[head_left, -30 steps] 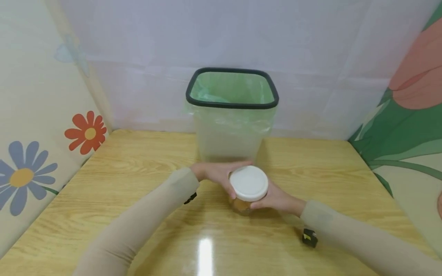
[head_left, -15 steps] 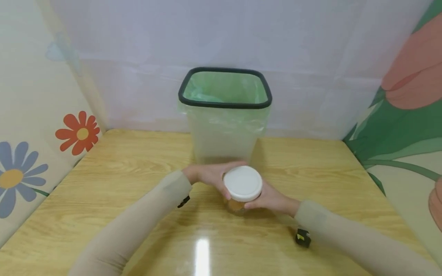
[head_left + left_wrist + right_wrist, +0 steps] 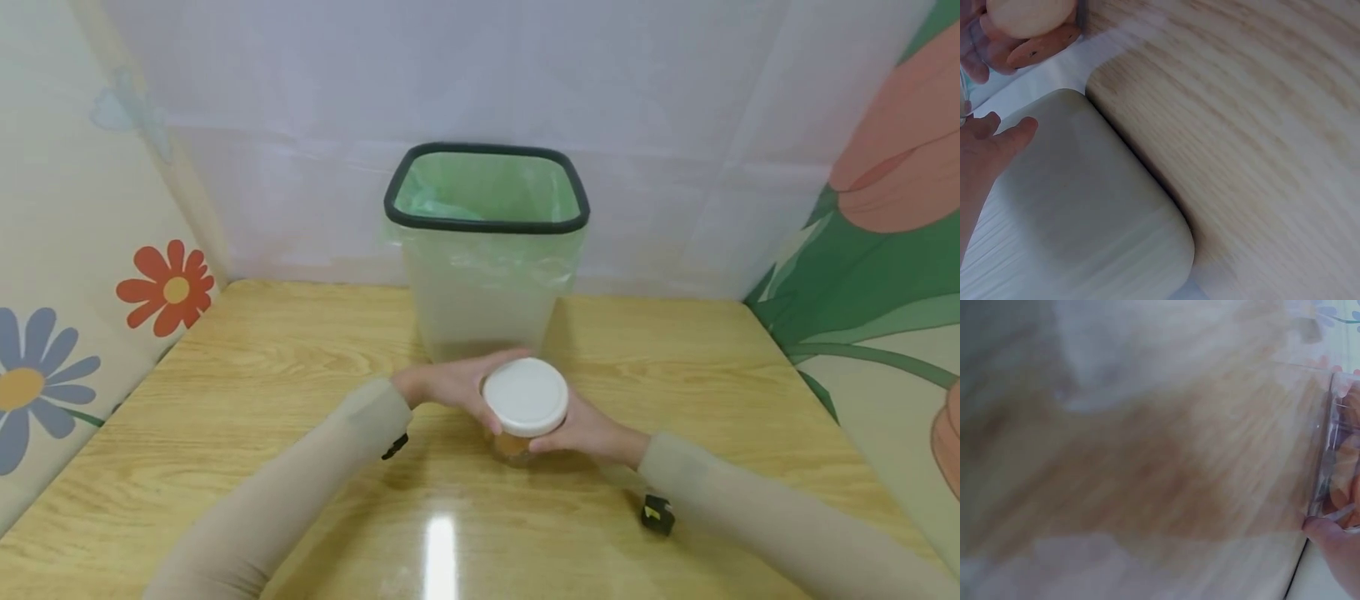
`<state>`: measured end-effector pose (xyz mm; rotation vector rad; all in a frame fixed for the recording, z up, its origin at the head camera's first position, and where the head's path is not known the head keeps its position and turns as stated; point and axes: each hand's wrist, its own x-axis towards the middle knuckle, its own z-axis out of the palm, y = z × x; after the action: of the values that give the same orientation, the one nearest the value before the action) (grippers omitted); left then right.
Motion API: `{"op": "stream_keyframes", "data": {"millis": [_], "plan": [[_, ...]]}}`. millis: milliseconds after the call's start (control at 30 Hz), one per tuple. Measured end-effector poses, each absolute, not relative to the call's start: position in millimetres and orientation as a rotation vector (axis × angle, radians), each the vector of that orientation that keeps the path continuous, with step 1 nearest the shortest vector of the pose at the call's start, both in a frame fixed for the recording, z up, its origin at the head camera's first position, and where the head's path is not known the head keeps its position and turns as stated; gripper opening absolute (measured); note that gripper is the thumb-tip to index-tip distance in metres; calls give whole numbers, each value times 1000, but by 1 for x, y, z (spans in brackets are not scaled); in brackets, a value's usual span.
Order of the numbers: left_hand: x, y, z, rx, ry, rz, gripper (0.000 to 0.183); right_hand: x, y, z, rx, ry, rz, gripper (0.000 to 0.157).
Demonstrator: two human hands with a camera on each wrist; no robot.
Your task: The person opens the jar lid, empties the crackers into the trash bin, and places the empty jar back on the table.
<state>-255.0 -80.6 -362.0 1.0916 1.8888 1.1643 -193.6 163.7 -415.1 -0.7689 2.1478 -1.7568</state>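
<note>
A clear jar (image 3: 513, 450) with a round white lid (image 3: 526, 395) stands between my hands, in front of the bin. Orange-brown, biscuit-like pieces show through its wall, and the right wrist view has part of the jar (image 3: 1345, 456) at its right edge. My left hand (image 3: 456, 384) holds the left side near the lid, thumb toward me and fingers reaching round the back. On the right side, my right hand (image 3: 592, 431) grips the jar with its thumb across the front; its other fingers are mostly hidden behind. The lid sits on the jar.
Just behind the jar stands a pale bin (image 3: 483, 308) with a black rim (image 3: 487, 226) and a green plastic liner (image 3: 495, 179). The wood-grain table (image 3: 300, 333) meets a white sheet at the back. Flower-patterned panels (image 3: 176, 289) flank both sides.
The whole head view has shifted slightly, so everything sits a little further left in it. Both hands keep the same hold on the jar, which stays in front of the bin.
</note>
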Motion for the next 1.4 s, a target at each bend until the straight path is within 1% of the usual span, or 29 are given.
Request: {"op": "stream_keyframes", "data": {"millis": [267,433,733,933,1167,1400], "plan": [[-249,-83,-366,1130,1910,1233,138,-194,162,-415,-785,2152,-1764,110],[-246,-83,-367,1150,1922,1271,136,-194,161,-414,-788,2139,-1773,109],[-241,-80,-371,1065,2007,1302,128,-196,165,-416,-814,2150,-1771,109],[-235,-81,-375,1046,2066,1294,133,-194,165,-419,-813,2136,-1764,110],[-231,-81,-374,1011,2084,1334,128,-194,163,-416,-801,2145,-1765,109],[-232,-79,-378,1001,2095,1340,129,-193,164,-414,-773,2139,-1754,109]]}}
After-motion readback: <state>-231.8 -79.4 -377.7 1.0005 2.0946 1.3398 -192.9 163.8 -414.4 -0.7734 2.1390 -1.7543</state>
